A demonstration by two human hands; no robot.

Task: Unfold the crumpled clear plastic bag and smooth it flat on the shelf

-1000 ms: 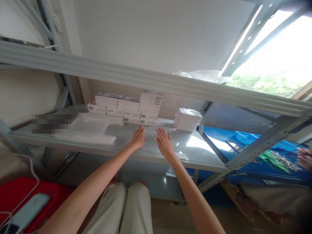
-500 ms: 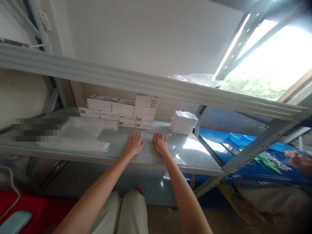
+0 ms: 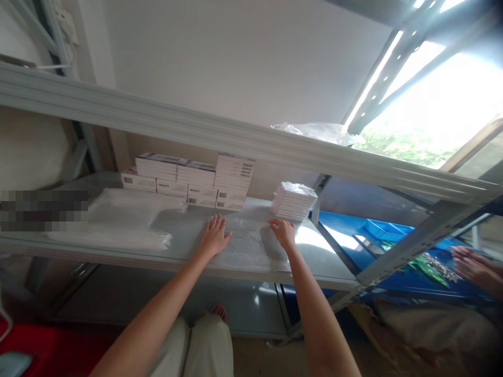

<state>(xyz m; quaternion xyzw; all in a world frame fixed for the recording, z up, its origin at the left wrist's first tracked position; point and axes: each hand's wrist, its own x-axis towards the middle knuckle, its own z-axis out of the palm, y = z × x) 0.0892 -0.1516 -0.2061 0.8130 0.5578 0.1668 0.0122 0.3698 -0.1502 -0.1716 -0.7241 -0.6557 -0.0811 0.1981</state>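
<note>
our left hand (image 3: pixel 214 238) lies flat and open on a clear bag (image 3: pixel 245 243) on the shelf (image 3: pixel 326 267), our right hand (image 3: pixel 283 232) open at its far edge beside wrapped boxes (image 3: pixel 294 201); the slick film could slide off.

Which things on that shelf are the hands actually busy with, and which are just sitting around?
In hand:
left hand, flat on the clear plastic bag
right hand, at the wrapped box stack

Lying about:
stacked white boxes
pile of plastic bags
blue tray
another person's hands
</note>
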